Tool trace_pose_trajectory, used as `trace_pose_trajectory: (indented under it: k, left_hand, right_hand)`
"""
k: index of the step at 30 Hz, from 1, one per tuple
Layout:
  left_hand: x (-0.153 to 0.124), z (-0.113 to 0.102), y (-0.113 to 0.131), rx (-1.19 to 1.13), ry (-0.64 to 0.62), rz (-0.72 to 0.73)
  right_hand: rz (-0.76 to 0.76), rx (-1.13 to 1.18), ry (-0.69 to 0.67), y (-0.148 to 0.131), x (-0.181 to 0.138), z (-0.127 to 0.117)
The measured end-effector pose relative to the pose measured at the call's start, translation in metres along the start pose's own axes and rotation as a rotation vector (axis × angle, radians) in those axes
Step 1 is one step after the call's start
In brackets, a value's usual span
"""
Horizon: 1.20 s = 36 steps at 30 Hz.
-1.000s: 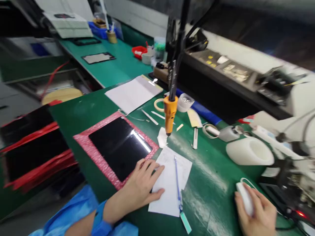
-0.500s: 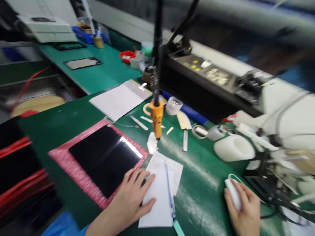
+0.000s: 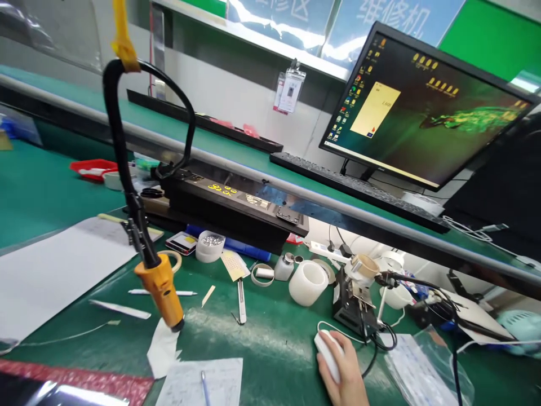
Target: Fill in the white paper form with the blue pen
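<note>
My right hand (image 3: 344, 369) is wrapped round a white computer mouse (image 3: 328, 356) on the green bench. My left hand is out of the picture. Ahead of the mouse a tilted monitor (image 3: 422, 113) shows a desktop with a small pale window at its left side. A black keyboard (image 3: 359, 189) lies on the shelf below it. To the left of my hand a pen (image 3: 205, 389) rests on a written sheet of paper (image 3: 224, 372). The dark panel (image 3: 25, 392) on pink bubble wrap (image 3: 122, 382) shows only partly, at the bottom left corner.
An orange nozzle tool (image 3: 163, 290) hangs from a black hose over crumpled white paper (image 3: 163, 349). A cutter knife (image 3: 241, 301), a white roll (image 3: 307, 282) and a black stand (image 3: 355, 310) occupy the bench. Bagged papers (image 3: 418, 366) lie right of my hand.
The view has swung up and to the right, bringing the monitor and keyboard into sight. My left hand has left the picture. My right hand still holds the mouse.
</note>
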<state>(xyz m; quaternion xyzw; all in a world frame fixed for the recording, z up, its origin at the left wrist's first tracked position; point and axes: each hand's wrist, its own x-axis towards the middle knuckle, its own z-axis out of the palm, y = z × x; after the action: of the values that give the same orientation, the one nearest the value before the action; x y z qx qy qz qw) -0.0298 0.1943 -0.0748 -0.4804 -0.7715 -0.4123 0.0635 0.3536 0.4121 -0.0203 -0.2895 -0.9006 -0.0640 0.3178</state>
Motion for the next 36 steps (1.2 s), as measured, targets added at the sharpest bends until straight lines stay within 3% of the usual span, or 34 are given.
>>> trace_pose_trajectory:
  k: [4, 10, 17, 31, 36]
  left_hand:
    - [0.024, 0.018, -0.012, -0.143, 0.019, -0.203]
    - [0.02, 0.02, -0.004, -0.393, 0.026, -0.315]
    - [0.019, 0.015, 0.018, -0.42, 0.079, -0.26]
    - [0.022, 0.028, 0.007, -0.135, 0.062, -0.061]
    - [0.021, 0.03, 0.005, -0.138, 0.08, -0.089]
  right_hand:
    - [-0.031, -0.024, 0.021, 0.009, -0.003, 0.006]
    - [0.01, -0.011, 0.004, 0.016, -0.012, 0.018]
    - [0.117, 0.036, 0.142, -0.003, -0.008, 0.031]
    - [0.102, 0.047, 0.162, -0.004, -0.006, 0.031]
    - [0.097, 0.047, 0.162, -0.005, -0.005, 0.03]
